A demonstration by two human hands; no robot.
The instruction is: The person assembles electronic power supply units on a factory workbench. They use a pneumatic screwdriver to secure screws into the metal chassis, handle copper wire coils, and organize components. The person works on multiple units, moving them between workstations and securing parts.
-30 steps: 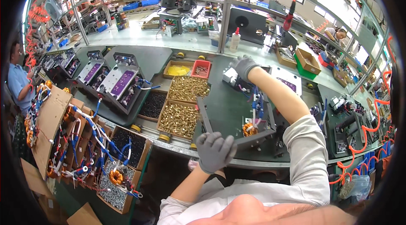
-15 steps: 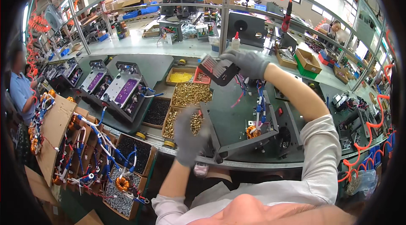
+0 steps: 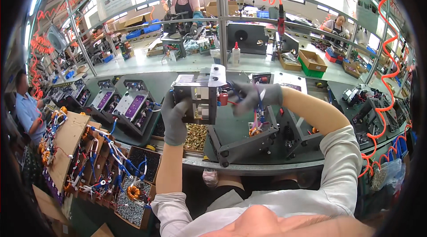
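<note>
Left grip (image 3: 175, 121) clasped a metal part (image 3: 205, 92); right grip (image 3: 258, 97), blurred, was unclear. Two-handed handling seemed underway, next needing steadiness.

A head-worn fisheye looks down over nearby hands (image 3: 175, 122) and bench (image 3: 232, 133).

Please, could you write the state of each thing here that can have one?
Finned unit: held up, fins on top
Left hand: gloved, gripping the finned unit
Right hand: gloved, blurred, at the finned unit's right side; grip unclear
Dark metal frame: set down, inside exposed
White bottle: upright, red tip up
Red screwdriver: hanging
Brass fasteners: loose, partly hidden
Silver fasteners: loose, heaped
</note>
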